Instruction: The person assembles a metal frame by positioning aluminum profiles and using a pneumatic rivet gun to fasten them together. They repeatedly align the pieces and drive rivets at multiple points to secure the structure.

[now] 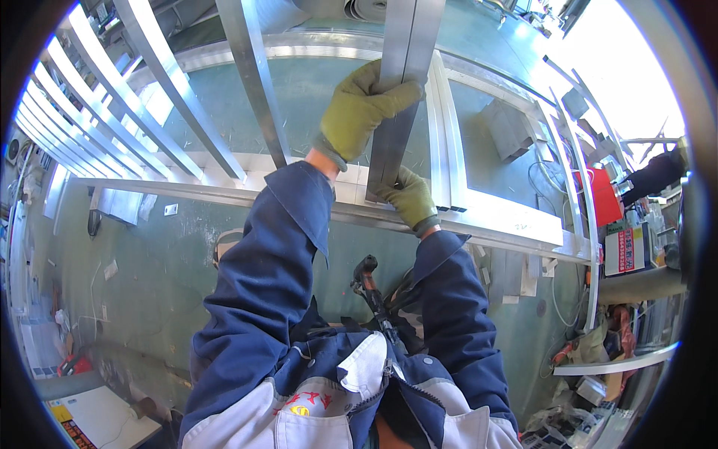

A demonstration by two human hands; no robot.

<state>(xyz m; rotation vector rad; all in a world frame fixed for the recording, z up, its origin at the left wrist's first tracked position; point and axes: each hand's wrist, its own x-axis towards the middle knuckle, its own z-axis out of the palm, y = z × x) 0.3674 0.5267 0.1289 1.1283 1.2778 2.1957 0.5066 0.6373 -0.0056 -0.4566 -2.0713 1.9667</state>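
Smooth brushed-metal bar point(400, 82), matt cloth gloves point(359, 108)

Two gloved hands are up on the metalwork, the left point(363, 105) and the right point(407, 196), both on one upright bar point(400, 82) that stands on one long rail point(224, 196). To the left I count about seven slanted slats point(112, 112) fanned out side by side, though the farthest ones blur together, and one more bar point(258, 82) leans beside the held one. On the floor lie one grey block point(505, 131) and one red sheet point(602, 198).
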